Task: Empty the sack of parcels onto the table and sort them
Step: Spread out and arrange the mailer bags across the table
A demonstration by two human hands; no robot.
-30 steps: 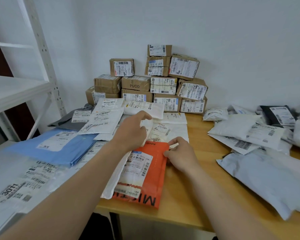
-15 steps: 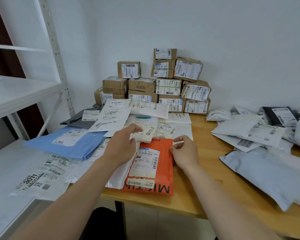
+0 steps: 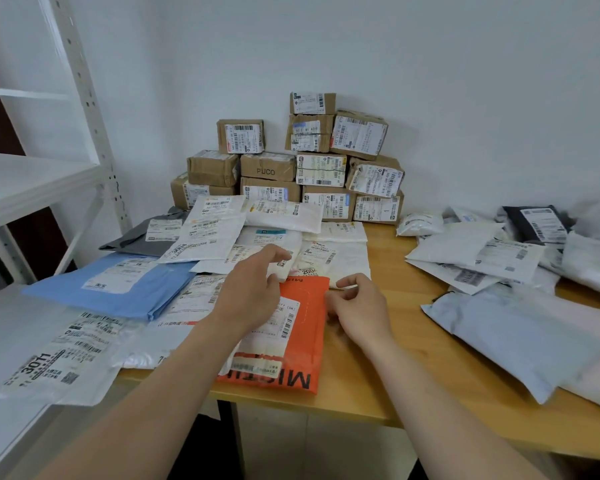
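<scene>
Lying flat — orange mailer | left hand above | right hand beside (curled)

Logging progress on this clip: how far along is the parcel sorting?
Done: cardboard boxes stacked against the wall, flat mailers laid out at left; no sack in view. In hand: left hand and right hand hover at the orange mailer, neither visibly gripping it. Left: the jumbled bags at right look unsorted.

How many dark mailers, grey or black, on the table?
2: a grey mailer behind the blue mailer, a black mailer at the back of the right pile. Others may be buried.
</scene>
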